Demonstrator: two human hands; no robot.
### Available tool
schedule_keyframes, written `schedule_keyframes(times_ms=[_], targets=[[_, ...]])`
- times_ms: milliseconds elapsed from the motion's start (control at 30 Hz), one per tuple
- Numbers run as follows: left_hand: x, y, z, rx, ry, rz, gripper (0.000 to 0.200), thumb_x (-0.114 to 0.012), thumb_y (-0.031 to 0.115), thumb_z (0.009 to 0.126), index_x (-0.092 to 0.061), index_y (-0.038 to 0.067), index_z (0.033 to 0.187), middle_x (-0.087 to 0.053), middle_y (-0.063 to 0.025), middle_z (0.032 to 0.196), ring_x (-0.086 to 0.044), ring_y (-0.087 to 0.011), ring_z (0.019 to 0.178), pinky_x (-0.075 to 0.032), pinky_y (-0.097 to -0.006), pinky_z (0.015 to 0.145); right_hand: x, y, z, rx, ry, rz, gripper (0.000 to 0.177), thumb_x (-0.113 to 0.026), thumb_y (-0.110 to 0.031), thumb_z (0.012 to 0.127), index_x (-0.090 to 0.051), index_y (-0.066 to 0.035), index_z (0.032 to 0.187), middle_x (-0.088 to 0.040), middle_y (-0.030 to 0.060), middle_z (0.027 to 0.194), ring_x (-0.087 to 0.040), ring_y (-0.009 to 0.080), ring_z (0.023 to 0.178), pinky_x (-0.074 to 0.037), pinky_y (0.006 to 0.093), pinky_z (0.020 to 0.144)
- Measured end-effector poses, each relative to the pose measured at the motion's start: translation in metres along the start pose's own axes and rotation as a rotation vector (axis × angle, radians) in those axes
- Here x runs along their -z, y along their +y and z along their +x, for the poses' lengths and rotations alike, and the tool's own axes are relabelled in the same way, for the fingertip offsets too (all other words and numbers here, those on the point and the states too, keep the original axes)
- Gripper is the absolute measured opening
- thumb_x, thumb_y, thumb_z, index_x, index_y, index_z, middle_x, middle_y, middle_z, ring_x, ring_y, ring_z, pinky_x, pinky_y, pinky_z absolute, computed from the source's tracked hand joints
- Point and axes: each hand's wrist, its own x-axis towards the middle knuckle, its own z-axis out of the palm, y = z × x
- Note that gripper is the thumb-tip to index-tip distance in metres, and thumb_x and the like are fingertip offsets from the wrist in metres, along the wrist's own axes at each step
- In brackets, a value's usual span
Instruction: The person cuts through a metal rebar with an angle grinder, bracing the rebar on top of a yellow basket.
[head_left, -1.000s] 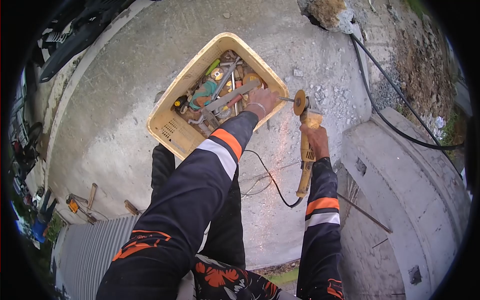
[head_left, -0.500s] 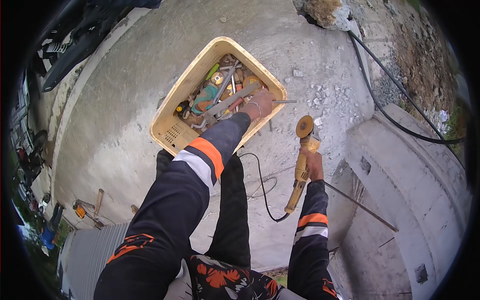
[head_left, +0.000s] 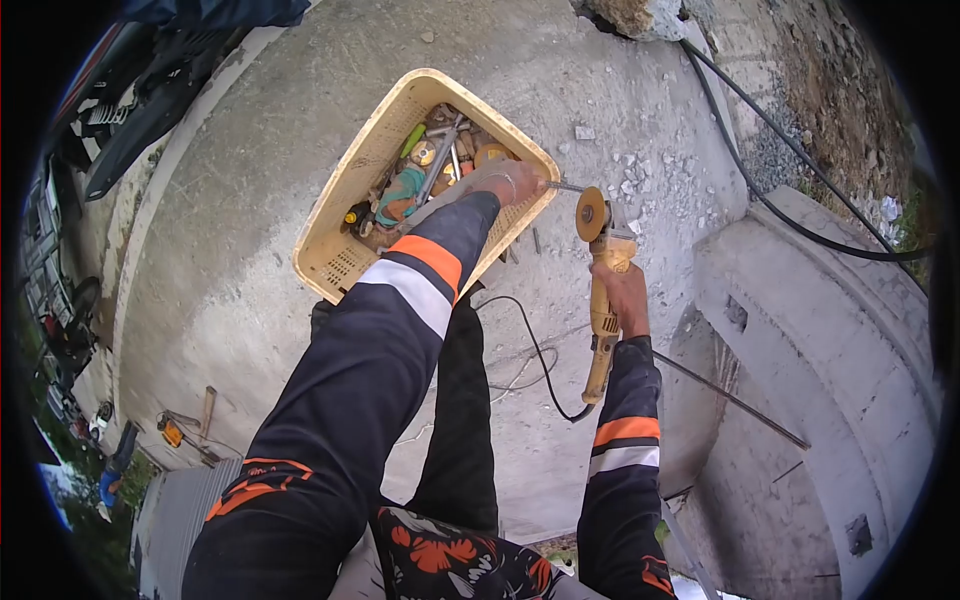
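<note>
My right hand [head_left: 624, 298] is wrapped round the body of a yellow angle grinder [head_left: 604, 325], held upright with its brown disc [head_left: 592, 214] at the top. My left hand [head_left: 518, 184] is closed at the right rim of a cream plastic crate [head_left: 345, 190]. From its fingers a short ribbed steel rod [head_left: 566, 186] sticks out over the rim, its tip close to the disc; contact cannot be made out. Inside the crate lie a teal and brown cloth or glove [head_left: 402, 195], a small disc [head_left: 423, 153], a green-handled tool [head_left: 412, 140] and metal bars.
A black cord [head_left: 545, 370] runs from the grinder across the concrete. Rubble [head_left: 635, 175] is scattered to the right, near thick black cables [head_left: 735, 150] and a curved concrete piece [head_left: 800, 300]. A hammer [head_left: 208, 410] and an orange tool [head_left: 171, 432] lie at left; a person in blue [head_left: 112, 480] is far off.
The grinder has moved up and slightly left, bringing its disc to the rod's tip. My left hand and the rod have shifted slightly up. The whole view has also shifted a little.
</note>
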Motion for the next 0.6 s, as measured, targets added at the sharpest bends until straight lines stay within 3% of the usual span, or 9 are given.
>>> schedule_keyframes(times_ms=[133,233,367,467,600], targets=[[0.011,0.024,-0.024,0.111,0.109,-0.059,0.034,-0.05,0.037,0.106,-0.072,0.016,0.122,-0.075,-0.0153,0.117,-0.072,-0.036,0.11,-0.055,-0.0515,0.095,-0.001,-0.014,0.014,-0.004,-0.014,-0.089,0.035,-0.077,-0.029,0.082,-0.073,0.0,0.101,-0.071,0.0061,0.083,-0.066,0.0176,0.07,-0.052,0.0346,0.067],[0.019,0.034,-0.03,0.181,0.058,-0.052,0.034,-0.051,0.037,0.106,-0.071,0.016,0.122,-0.076,-0.0142,0.117,-0.073,-0.0355,0.11,-0.055,-0.0513,0.094,-0.003,-0.018,0.016,-0.019,-0.014,-0.106,0.036,-0.078,-0.03,0.082,-0.074,0.0,0.101,-0.072,0.0064,0.084,-0.066,0.0182,0.071,-0.053,0.0347,0.067],[0.014,0.04,-0.037,0.217,0.143,-0.141,0.033,-0.052,0.037,0.106,-0.071,0.015,0.121,-0.077,-0.0135,0.113,-0.074,-0.0359,0.106,-0.055,-0.0523,0.091,-0.004,-0.023,0.018,-0.042,-0.01,-0.141,0.037,-0.078,-0.031,0.081,-0.074,0.0,0.101,-0.072,0.0065,0.083,-0.066,0.0189,0.07,-0.053,0.0354,0.067],[0.004,0.041,-0.032,0.243,0.167,-0.161,0.031,-0.053,0.037,0.106,-0.072,0.017,0.121,-0.078,-0.0119,0.11,-0.075,-0.0342,0.104,-0.055,-0.053,0.089,-0.004,-0.025,0.021,-0.074,-0.052,-0.158,0.052,-0.081,-0.041,0.072,-0.076,0.0,0.104,-0.077,0.0166,0.094,-0.075,0.0295,0.086,-0.057,0.0406,0.078],[0.0,0.043,-0.034,0.248,0.208,-0.125,0.029,-0.054,0.037,0.106,-0.072,0.02,0.12,-0.078,-0.0106,0.108,-0.076,-0.0317,0.103,-0.056,-0.0533,0.087,-0.006,-0.029,0.02,-0.073,-0.045,-0.192,0.053,-0.081,-0.041,0.072,-0.076,0.0,0.105,-0.077,0.017,0.095,-0.075,0.0298,0.086,-0.057,0.0407,0.078]])
